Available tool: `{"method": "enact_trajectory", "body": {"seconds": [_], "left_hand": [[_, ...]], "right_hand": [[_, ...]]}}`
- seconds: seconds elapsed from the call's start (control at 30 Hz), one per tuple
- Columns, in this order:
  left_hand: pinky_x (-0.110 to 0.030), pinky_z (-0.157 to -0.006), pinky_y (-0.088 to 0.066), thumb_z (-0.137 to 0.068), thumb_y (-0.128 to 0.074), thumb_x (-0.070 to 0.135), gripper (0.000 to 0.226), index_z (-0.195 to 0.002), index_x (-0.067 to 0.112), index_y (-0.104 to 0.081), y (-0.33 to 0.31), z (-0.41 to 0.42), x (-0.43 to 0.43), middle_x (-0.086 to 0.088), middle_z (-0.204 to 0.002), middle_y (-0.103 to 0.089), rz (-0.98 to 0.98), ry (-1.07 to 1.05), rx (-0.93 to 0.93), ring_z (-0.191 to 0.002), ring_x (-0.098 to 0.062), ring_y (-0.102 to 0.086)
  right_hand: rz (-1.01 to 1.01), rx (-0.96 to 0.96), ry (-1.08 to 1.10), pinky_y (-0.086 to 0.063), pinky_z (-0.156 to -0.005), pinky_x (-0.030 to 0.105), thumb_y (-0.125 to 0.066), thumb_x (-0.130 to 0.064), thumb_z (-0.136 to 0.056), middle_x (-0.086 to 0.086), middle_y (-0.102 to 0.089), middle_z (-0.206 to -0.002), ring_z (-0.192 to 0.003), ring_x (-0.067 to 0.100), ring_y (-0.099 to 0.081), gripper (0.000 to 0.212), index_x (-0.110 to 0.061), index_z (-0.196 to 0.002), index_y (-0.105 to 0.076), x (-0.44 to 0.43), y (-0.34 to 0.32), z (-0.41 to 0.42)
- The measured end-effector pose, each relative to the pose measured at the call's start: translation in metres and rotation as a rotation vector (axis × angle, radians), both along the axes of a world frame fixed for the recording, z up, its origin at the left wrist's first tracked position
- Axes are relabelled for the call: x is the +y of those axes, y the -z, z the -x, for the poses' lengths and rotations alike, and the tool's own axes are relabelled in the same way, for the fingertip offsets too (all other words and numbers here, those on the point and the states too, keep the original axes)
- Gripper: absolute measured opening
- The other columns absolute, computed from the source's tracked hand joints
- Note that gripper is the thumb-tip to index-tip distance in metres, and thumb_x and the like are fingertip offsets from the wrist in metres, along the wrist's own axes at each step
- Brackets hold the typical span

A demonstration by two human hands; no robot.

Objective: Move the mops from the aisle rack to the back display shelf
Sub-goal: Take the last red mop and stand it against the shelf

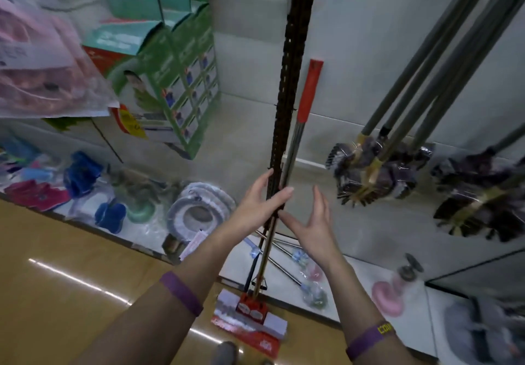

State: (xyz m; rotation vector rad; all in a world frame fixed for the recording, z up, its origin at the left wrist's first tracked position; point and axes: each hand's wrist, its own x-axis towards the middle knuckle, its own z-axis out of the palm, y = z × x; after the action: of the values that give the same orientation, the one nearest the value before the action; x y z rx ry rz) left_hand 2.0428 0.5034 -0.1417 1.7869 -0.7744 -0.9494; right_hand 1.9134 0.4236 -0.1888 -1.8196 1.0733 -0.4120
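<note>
Logging the mop first: where does it stand? — A

Near upright, leaning just right of the black post, shaft against it. Red grip up top, head on the floor at the post's foot. — B

Left hand? — A

On the shaft, partway up the post. Fingers lie across the front of shaft and post, thumb at the post's left side. A loose hold, shaft between them. — B

Right hand? — A

Just right of the post, a little below the left. Fingers straight, spread wide, holding nothing. Thumb tip near the shaft; cannot tell if it touches. — B

Neighbours? — A

Brushes hang right of the post, green boxes left of it. — B
</note>
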Motion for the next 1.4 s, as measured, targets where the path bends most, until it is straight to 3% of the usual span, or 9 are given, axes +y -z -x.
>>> {"method": "enact_trajectory", "body": {"seconds": [0.3, 0.4, 0.53, 0.67, 0.8, 1.0, 1.13, 1.27, 1.4], "left_hand": [[-0.02, -0.1, -0.027, -0.096, -0.05, 0.052, 0.064, -0.151, 0.024, -0.034, 0.038, -0.06, -0.081, 0.004, -0.143, -0.044, -0.041, 0.041, 0.16, -0.13, -0.007, -0.04], [-0.023, -0.105, -0.032, -0.088, -0.054, 0.064, 0.072, -0.146, 0.023, -0.044, 0.06, -0.076, -0.109, 0.004, -0.145, -0.049, -0.042, 0.025, 0.171, -0.133, -0.008, -0.044], [-0.021, -0.094, -0.032, -0.098, -0.045, 0.052, 0.056, -0.147, 0.026, -0.041, 0.081, -0.086, -0.139, 0.017, -0.138, -0.047, -0.042, 0.064, 0.212, -0.119, 0.005, -0.044], [-0.005, -0.07, -0.038, -0.102, -0.046, 0.04, 0.011, -0.111, 0.039, -0.052, 0.095, -0.086, -0.161, 0.027, -0.094, -0.055, -0.011, 0.043, 0.241, -0.073, 0.026, -0.053], [-0.012, -0.079, -0.04, -0.1, -0.047, 0.043, 0.014, -0.114, 0.041, -0.049, 0.1, -0.086, -0.173, 0.027, -0.093, -0.056, 0.033, 0.02, 0.294, -0.086, 0.016, -0.054], [-0.027, -0.084, -0.046, -0.093, -0.049, 0.06, 0.036, -0.108, 0.029, -0.058, 0.1, -0.08, -0.154, -0.001, -0.104, -0.07, -0.017, 0.055, 0.261, -0.097, -0.013, -0.066], [-0.027, -0.095, -0.04, -0.076, -0.04, 0.081, 0.078, -0.129, 0.027, -0.058, 0.079, -0.075, -0.125, 0.013, -0.118, -0.062, -0.021, 0.124, 0.267, -0.107, 0.0, -0.057], [-0.023, -0.084, -0.046, -0.094, -0.037, 0.062, 0.054, -0.115, 0.02, -0.065, 0.068, -0.064, -0.097, 0.001, -0.109, -0.07, 0.006, 0.14, 0.234, -0.09, -0.002, -0.065], [-0.018, -0.076, -0.052, -0.099, -0.041, 0.05, 0.045, -0.092, 0.012, -0.064, 0.064, -0.057, -0.072, -0.005, -0.091, -0.071, 0.031, 0.189, 0.17, -0.076, -0.003, -0.068]], "right_hand": [[-0.216, -0.055, 0.11, -0.019, -0.124, 0.043, -0.065, -0.058, -0.087, 0.0, -0.014, -0.167, -0.153, 0.016, -0.014, 0.097, -0.025, -0.159, -0.009, -0.054, 0.033, -0.073], [-0.266, -0.086, 0.114, -0.021, -0.121, 0.032, -0.059, -0.056, -0.092, 0.0, -0.022, -0.164, -0.15, 0.016, -0.023, 0.089, -0.022, -0.159, -0.012, -0.073, 0.05, -0.097], [-0.264, -0.204, 0.142, -0.035, -0.091, 0.006, -0.051, -0.032, -0.103, -0.031, -0.044, -0.117, -0.125, 0.002, -0.043, 0.055, -0.021, -0.151, -0.029, -0.093, 0.055, -0.12], [-0.298, -0.274, 0.171, -0.045, -0.105, 0.025, -0.046, -0.032, -0.105, -0.002, -0.054, -0.138, -0.128, 0.012, -0.054, 0.039, -0.03, -0.142, -0.033, -0.11, 0.077, -0.135], [-0.353, -0.286, 0.224, -0.047, -0.084, 0.009, -0.045, -0.037, -0.105, -0.005, -0.053, -0.132, -0.117, 0.007, -0.054, 0.053, -0.016, -0.151, -0.027, -0.113, 0.081, -0.138], [-0.339, -0.175, 0.303, -0.044, -0.074, 0.025, -0.032, -0.046, -0.106, -0.006, -0.06, -0.094, -0.091, 0.012, -0.06, 0.038, -0.012, -0.12, -0.041, -0.096, 0.082, -0.129], [-0.34, -0.119, 0.235, -0.04, -0.08, 0.027, -0.022, -0.049, -0.106, -0.004, -0.057, -0.101, -0.093, 0.013, -0.057, 0.048, -0.014, -0.129, -0.045, -0.061, 0.068, -0.114], [-0.286, -0.013, 0.194, -0.035, -0.095, 0.03, -0.014, -0.054, -0.104, 0.008, -0.059, -0.129, -0.129, 0.029, -0.052, 0.059, -0.02, -0.142, -0.043, -0.034, 0.056, -0.105], [-0.19, 0.056, 0.228, -0.042, -0.101, 0.037, -0.009, -0.054, -0.103, 0.016, -0.06, -0.136, -0.128, 0.035, -0.055, 0.066, -0.019, -0.152, -0.035, -0.001, 0.054, -0.097]]}}
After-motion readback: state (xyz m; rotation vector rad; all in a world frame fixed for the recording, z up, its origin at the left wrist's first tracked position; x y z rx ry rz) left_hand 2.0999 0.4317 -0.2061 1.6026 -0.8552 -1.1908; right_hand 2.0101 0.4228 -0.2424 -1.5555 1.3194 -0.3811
